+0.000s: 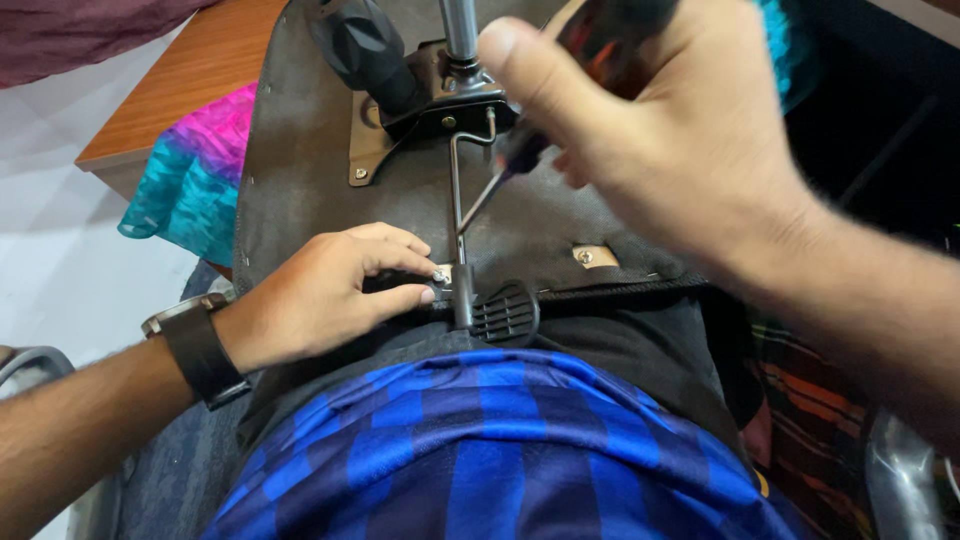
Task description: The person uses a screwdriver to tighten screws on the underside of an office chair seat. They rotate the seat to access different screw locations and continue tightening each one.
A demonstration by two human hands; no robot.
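1. Left hand [325, 295] is pinching a screw [439, 273] at the chair base [300, 150] edge.
2. Right hand [670, 130] is gripping a screwdriver [520, 155], tip angling toward that screw.
3. Seating the tip squarely before turning should prevent slipping.

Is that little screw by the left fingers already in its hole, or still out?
Cannot tell: the left hand pinches the screw, hiding its shank. The screwdriver tip sits apart.

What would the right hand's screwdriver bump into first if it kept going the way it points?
Probably the screw pinched by the left hand. The right hand aims the screwdriver down toward it, though the thin metal rod beside the tip may touch first; depth is unclear.
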